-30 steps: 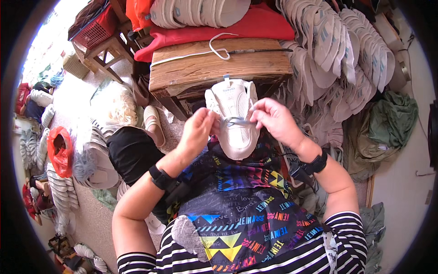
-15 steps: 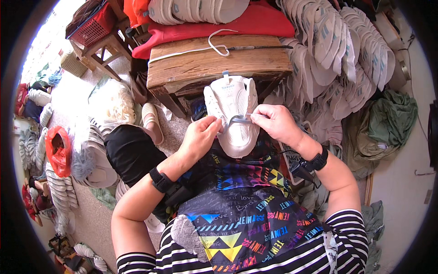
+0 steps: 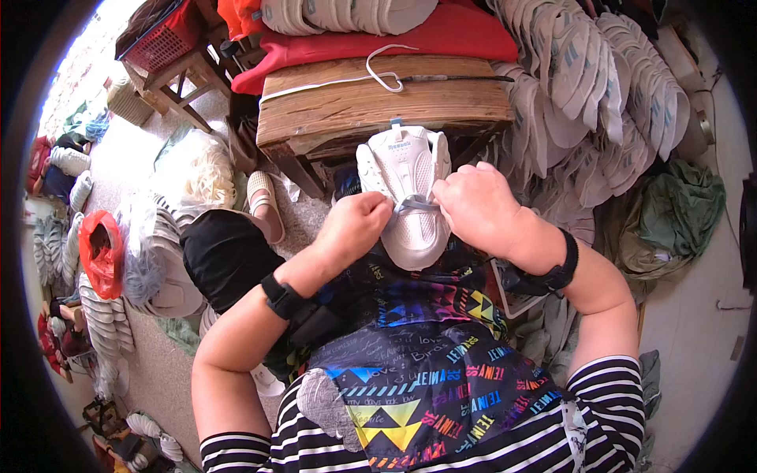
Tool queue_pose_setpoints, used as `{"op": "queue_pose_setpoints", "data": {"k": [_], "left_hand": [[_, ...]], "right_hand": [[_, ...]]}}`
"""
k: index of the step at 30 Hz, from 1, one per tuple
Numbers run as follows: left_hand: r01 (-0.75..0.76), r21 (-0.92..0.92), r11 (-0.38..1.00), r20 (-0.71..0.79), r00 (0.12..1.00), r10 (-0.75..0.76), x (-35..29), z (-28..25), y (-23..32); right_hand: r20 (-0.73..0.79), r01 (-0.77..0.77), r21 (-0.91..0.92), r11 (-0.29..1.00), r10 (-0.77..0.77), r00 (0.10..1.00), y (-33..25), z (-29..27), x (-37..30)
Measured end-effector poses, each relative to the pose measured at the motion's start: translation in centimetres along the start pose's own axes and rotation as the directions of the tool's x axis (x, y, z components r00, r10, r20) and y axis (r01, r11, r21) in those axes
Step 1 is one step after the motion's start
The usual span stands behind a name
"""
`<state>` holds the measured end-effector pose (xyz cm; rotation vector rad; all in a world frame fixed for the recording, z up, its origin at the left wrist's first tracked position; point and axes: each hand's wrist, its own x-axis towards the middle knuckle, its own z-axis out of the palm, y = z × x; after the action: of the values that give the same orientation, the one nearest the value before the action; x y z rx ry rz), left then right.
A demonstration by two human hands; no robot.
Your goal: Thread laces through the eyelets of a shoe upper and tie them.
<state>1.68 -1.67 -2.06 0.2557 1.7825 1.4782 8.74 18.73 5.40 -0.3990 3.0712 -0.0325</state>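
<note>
A white mesh shoe upper (image 3: 413, 244) rests toe toward me above my lap, its tongue end near the wooden bench. A grey-blue shoelace (image 3: 415, 203) lies across its front in what looks like a small crossing or knot. My left hand (image 3: 356, 224) is closed in a pinch on the lace at the upper's left side. On the right side, my right hand (image 3: 482, 206) is likewise closed on the other end. The lace ends inside my fingers are mostly hidden.
The wooden bench (image 3: 378, 106) ahead carries a white cord with a dark tip (image 3: 386, 82) and red cloth (image 3: 378, 55). Stacked shoe uppers (image 3: 552, 71) crowd the right, beside green cloth (image 3: 678, 209). At left are a red plastic bag (image 3: 101, 252) and bundled laces (image 3: 197, 173).
My hands have drawn the lace tighter; its loose loop has become a small, snug crossing on the upper. My right hand has turned with its back more toward view.
</note>
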Motion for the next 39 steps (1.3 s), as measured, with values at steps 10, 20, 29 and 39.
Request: {"op": "queue_pose_setpoints", "data": {"k": [10,20,29,39], "left_hand": [[-0.577,0.796,0.182,0.406,0.732,0.547,0.1,-2.2,5.4],[-0.53,0.82,0.215,0.338,0.753,0.565,1.0,-2.4,4.5],[-0.485,0.312,0.817,-0.209,0.804,0.557,1.5,0.5,1.0],[-0.66,-0.07,0.748,-0.038,0.751,0.659,-2.6,-0.7,10.8]], "right_hand": [[-0.005,0.307,0.069,0.949,-0.307,0.952,3.1,-1.6,2.4],[-0.007,0.18,0.309,0.934,-0.187,0.982,4.2,-0.1,1.9],[-0.125,0.005,0.739,0.674,0.13,0.984,2.6,2.5,2.2],[-0.004,0.01,0.998,0.057,-0.098,0.995,-0.6,-6.9,0.1]]}}
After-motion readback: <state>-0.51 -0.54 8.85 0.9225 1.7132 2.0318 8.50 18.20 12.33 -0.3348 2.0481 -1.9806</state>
